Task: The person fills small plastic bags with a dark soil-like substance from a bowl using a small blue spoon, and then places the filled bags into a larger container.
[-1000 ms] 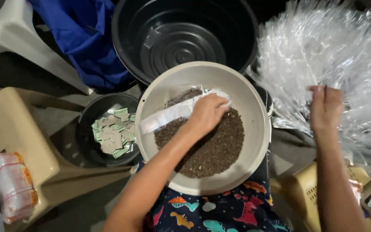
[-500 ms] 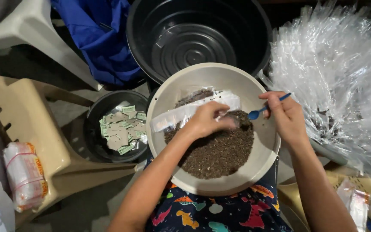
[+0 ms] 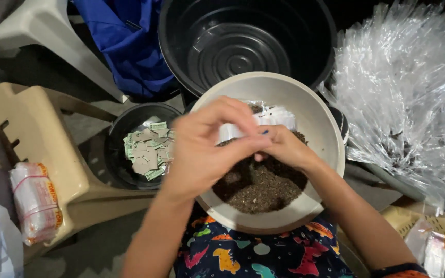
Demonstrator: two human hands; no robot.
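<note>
Both hands meet over the beige bowl. The left hand has its grip pressed together on a small white packet, fingers curled over its near end. The right hand touches the left with fingers closed; what it pinches I cannot tell. Under them the bowl holds dark, grainy material. Far of the bowl stands a black tub. Left is a small black bowl of paper slips; right, a heap of clear plastic bags.
</note>
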